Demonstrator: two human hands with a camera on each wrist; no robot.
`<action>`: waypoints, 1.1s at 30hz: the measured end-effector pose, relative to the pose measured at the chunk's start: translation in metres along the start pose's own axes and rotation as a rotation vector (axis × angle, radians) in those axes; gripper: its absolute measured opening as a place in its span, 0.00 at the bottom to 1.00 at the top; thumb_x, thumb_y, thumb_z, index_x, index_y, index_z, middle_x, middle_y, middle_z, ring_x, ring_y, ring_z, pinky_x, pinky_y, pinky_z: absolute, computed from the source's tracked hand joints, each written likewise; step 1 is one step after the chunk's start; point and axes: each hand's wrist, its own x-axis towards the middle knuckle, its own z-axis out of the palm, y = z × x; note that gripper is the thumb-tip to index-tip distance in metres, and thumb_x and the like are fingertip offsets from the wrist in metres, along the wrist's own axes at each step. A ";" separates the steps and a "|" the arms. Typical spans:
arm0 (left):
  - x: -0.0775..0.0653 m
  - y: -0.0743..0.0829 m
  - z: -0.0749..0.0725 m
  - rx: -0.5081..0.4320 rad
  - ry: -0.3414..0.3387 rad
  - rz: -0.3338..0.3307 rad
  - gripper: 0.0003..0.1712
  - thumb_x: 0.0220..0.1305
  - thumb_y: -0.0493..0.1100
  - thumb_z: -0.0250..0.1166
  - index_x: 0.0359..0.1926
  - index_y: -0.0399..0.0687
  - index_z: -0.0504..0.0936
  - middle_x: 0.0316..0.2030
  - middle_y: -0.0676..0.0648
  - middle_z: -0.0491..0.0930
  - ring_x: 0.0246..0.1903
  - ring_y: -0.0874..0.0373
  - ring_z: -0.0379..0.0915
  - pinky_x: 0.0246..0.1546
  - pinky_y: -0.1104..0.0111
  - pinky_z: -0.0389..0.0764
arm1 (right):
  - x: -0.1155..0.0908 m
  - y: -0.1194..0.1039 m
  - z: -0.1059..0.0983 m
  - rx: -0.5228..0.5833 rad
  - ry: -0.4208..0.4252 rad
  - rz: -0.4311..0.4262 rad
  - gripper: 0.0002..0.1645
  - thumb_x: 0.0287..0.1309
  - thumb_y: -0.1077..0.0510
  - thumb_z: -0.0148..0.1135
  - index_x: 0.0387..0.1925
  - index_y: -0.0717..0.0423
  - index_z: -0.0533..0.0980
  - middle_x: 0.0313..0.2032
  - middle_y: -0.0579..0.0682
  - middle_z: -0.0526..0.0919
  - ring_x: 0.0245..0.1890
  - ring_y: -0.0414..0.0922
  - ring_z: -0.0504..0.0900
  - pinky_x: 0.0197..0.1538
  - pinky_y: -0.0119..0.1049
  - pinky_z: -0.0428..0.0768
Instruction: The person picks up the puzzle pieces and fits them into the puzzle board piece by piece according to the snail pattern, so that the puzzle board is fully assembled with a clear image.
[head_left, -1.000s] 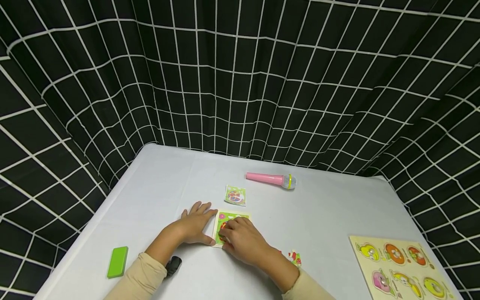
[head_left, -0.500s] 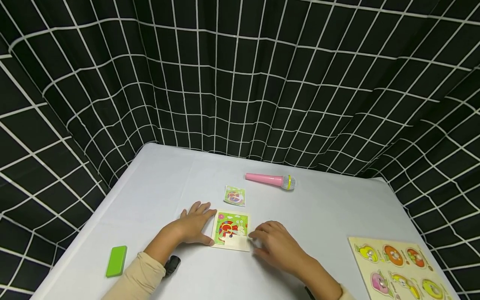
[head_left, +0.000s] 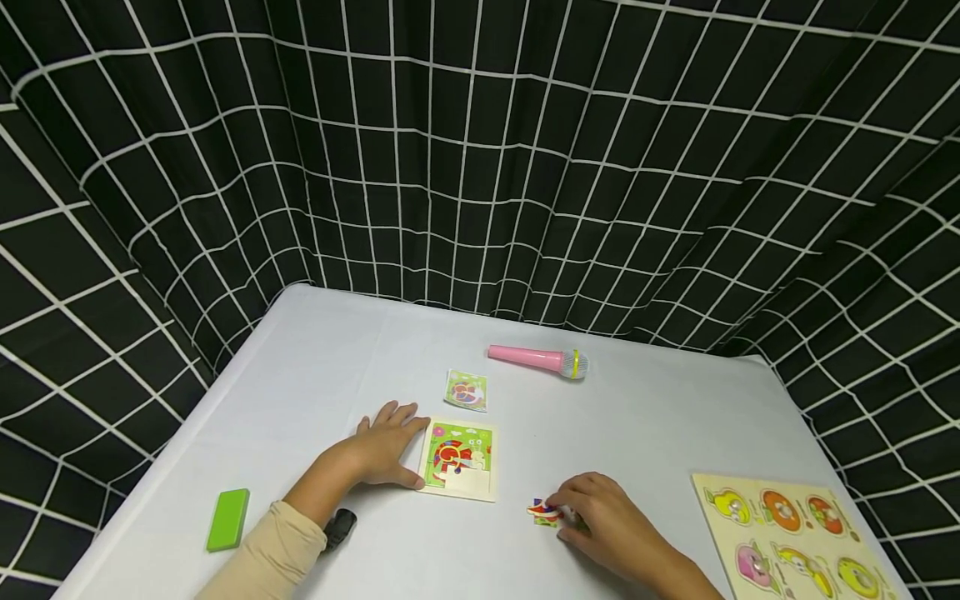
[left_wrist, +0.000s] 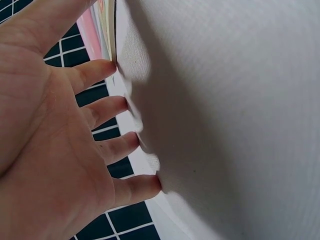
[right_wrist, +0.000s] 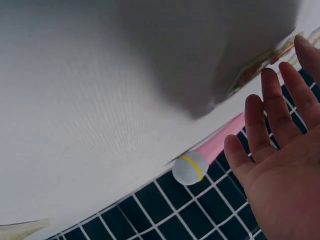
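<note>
A square jigsaw board with a pale wooden frame lies mid-table, partly filled with a red snail picture. Bare wood shows in its lower right part. My left hand rests spread beside it, thumb and forefinger at its left edge. To the right of the board, several loose jigsaw pieces lie by my right hand, whose fingertips touch them. Part of these pieces is hidden under the fingers. In the right wrist view, the fingers reach out loosely toward the pieces.
A small snail picture card lies beyond the board, and a pink toy microphone farther back. At the left is a green block. A wooden fruit puzzle lies at the right front. Black gridded cloth hangs behind the white table.
My right hand has left the board, uncovering the snail picture, and moved right to the loose pieces. My left hand has stayed at the board's left edge.
</note>
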 end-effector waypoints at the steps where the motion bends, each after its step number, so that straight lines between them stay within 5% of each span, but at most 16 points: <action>1: 0.000 0.000 0.000 0.001 0.000 -0.001 0.53 0.47 0.56 0.77 0.71 0.47 0.63 0.74 0.39 0.51 0.74 0.36 0.37 0.65 0.32 0.47 | -0.001 0.001 0.001 0.003 0.005 -0.002 0.17 0.48 0.51 0.74 0.43 0.45 0.83 0.46 0.39 0.81 0.51 0.43 0.76 0.57 0.50 0.74; 23: -0.004 -0.001 -0.001 -0.001 -0.005 0.004 0.53 0.46 0.57 0.76 0.71 0.47 0.63 0.74 0.39 0.51 0.74 0.35 0.38 0.64 0.31 0.47 | 0.004 -0.001 0.015 -0.040 0.170 -0.075 0.14 0.41 0.59 0.77 0.32 0.45 0.81 0.38 0.36 0.82 0.43 0.37 0.78 0.50 0.42 0.77; 33: -0.003 -0.001 -0.001 -0.009 -0.006 0.005 0.52 0.47 0.56 0.76 0.71 0.47 0.63 0.74 0.39 0.51 0.74 0.36 0.38 0.65 0.31 0.47 | 0.011 -0.003 0.005 -0.081 0.154 -0.105 0.15 0.41 0.57 0.78 0.34 0.44 0.82 0.37 0.35 0.81 0.41 0.36 0.76 0.50 0.41 0.77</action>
